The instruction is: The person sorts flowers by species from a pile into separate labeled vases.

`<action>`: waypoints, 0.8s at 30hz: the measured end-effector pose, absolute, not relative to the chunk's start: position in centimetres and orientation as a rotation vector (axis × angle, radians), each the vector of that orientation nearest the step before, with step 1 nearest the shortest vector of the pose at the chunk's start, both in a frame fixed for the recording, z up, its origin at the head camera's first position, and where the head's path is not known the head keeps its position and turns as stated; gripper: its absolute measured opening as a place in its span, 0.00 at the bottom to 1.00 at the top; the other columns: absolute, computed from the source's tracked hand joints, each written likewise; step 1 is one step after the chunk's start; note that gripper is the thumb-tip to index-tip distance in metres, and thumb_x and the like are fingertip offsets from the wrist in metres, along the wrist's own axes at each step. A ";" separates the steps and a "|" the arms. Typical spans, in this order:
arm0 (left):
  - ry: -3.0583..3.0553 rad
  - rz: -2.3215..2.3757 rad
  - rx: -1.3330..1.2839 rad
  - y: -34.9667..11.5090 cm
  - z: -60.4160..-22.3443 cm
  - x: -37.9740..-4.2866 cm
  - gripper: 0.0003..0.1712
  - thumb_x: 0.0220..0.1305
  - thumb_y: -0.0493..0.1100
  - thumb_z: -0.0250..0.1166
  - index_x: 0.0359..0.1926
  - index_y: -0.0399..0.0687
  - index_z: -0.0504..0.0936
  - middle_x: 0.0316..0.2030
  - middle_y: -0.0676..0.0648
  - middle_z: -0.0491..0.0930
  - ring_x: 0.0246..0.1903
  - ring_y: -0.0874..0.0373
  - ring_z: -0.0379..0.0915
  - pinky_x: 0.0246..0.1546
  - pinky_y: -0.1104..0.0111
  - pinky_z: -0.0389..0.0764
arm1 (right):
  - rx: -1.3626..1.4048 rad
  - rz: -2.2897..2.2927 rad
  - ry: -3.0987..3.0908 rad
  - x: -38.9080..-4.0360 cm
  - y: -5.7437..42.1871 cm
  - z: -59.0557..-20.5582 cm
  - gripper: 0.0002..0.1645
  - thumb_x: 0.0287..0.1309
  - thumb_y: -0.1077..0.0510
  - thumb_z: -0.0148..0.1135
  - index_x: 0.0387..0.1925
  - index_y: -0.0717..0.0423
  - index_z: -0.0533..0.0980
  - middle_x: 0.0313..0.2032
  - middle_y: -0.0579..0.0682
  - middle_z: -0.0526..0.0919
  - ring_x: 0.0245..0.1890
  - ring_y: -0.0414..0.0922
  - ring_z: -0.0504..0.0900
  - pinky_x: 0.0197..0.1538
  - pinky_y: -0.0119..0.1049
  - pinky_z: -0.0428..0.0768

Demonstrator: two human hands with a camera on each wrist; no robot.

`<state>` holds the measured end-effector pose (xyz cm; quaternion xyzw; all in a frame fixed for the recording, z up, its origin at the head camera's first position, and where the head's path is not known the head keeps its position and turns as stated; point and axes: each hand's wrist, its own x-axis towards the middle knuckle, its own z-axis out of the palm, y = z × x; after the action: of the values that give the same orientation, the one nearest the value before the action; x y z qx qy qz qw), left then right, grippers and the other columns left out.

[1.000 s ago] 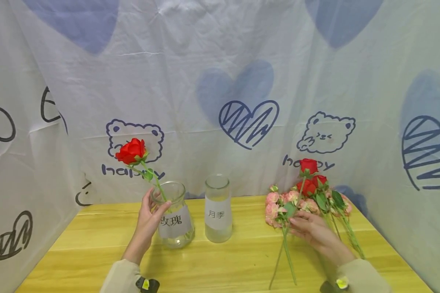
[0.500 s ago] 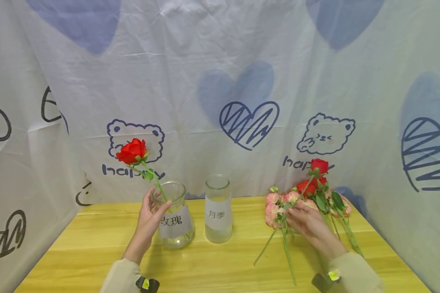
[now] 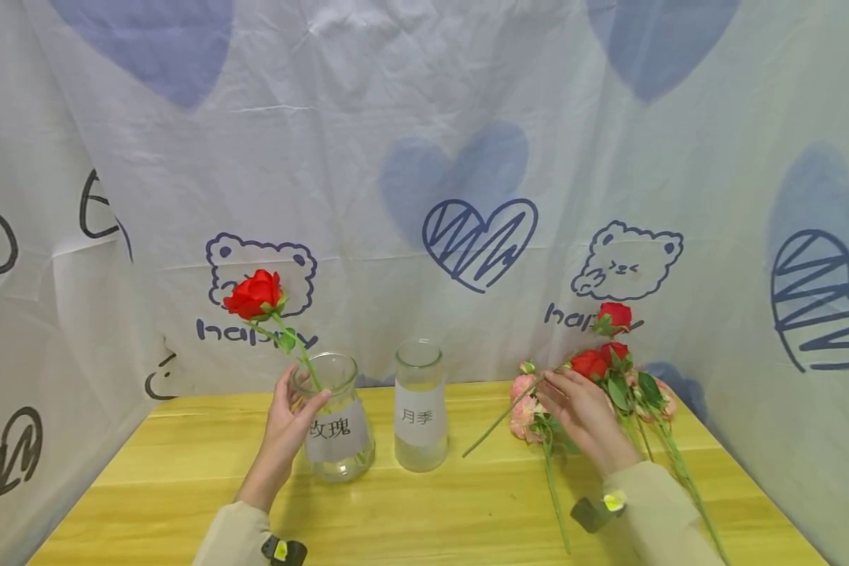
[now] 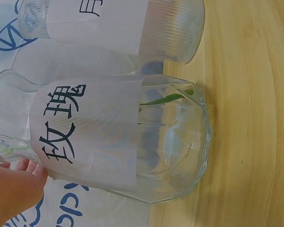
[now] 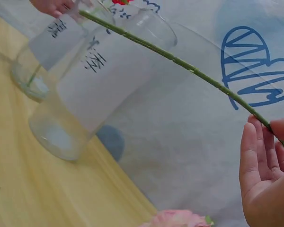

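Note:
My left hand point(image 3: 288, 432) grips the neck of a clear glass vase point(image 3: 339, 468) with a white paper label. A single red rose point(image 3: 255, 295) stands tilted left in that vase, its stem end visible through the glass point(image 4: 177, 151) in the left wrist view. With my right hand point(image 3: 586, 413) I pinch the stem point(image 5: 189, 68) of another red rose point(image 3: 614, 316) between thumb and fingers. Its bloom points up and right, while the bare stem end slants down and left. Part of this stem is hidden behind the hand.
A taller, narrower labelled glass vase point(image 3: 420, 452) stands upright right of the first. Pink flowers point(image 3: 523, 417) and more red roses point(image 3: 589, 364) lie at the table's right, their green stems point(image 3: 679, 464) toward the front. A printed cloth hangs behind the wooden table point(image 3: 424, 519).
My right hand has lifted the red rose from over the pink flowers and moved slightly left, its stem end swinging up and left. The left hand stays on the vase.

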<state>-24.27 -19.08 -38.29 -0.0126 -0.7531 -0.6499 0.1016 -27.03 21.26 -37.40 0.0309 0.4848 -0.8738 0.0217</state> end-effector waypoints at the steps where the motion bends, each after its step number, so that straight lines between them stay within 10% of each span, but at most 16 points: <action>1: -2.224 -1.921 -0.035 -19.1 -38.3 -24.3 0.48 0.69 0.44 0.59 0.76 0.43 0.37 0.73 0.35 0.47 0.72 0.40 0.40 0.71 0.51 0.48 | 0.103 -2.721 1.486 -27.2 21.1 -37.2 0.04 0.68 0.68 0.52 0.40 0.57 0.68 0.37 0.45 0.78 0.41 0.40 0.81 0.54 0.32 0.78; 24: -2.217 -1.926 -0.034 -19.0 -38.2 -24.2 0.48 0.69 0.44 0.59 0.76 0.42 0.37 0.73 0.35 0.47 0.71 0.40 0.40 0.70 0.51 0.49 | -0.019 -2.778 1.409 -30.0 15.1 -32.4 0.07 0.68 0.68 0.50 0.34 0.55 0.69 0.33 0.45 0.80 0.39 0.40 0.82 0.53 0.31 0.78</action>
<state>-24.20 -19.03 -38.23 -0.0116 -0.7510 -0.6523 0.1022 -29.96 15.11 -32.42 -0.0061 0.4522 -0.8918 0.0132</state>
